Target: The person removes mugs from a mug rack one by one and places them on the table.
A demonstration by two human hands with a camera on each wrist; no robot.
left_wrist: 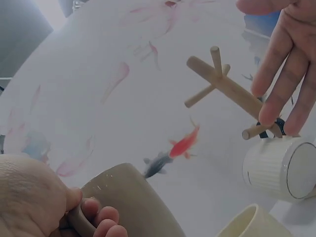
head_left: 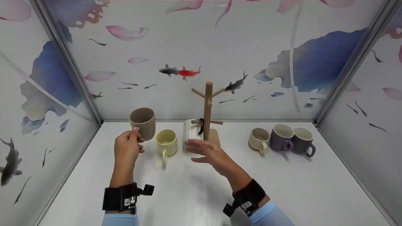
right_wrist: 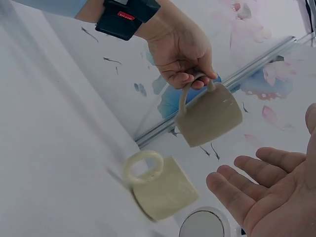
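My left hand (head_left: 127, 147) grips the handle of a taupe mug (head_left: 143, 125), raised off the table at the left with its mouth up. In the right wrist view, the fingers curl around that handle. A white ribbed mug (head_left: 191, 129) with a black handle hangs sideways on a lower peg of a wooden mug tree (head_left: 207, 108). My right hand (head_left: 213, 154) is in front of this mug with its fingers extended; whether they touch it I cannot tell. Between the hands, a pale yellow mug (head_left: 167, 143) stands upright on the table, its handle toward me.
On the right side of the table stand a beige mug (head_left: 259, 139), a purple mug (head_left: 281, 138) and a dark grey mug (head_left: 303, 141), close together. White panels with painted fish and petals enclose the table (head_left: 188, 194) at the back and both sides.
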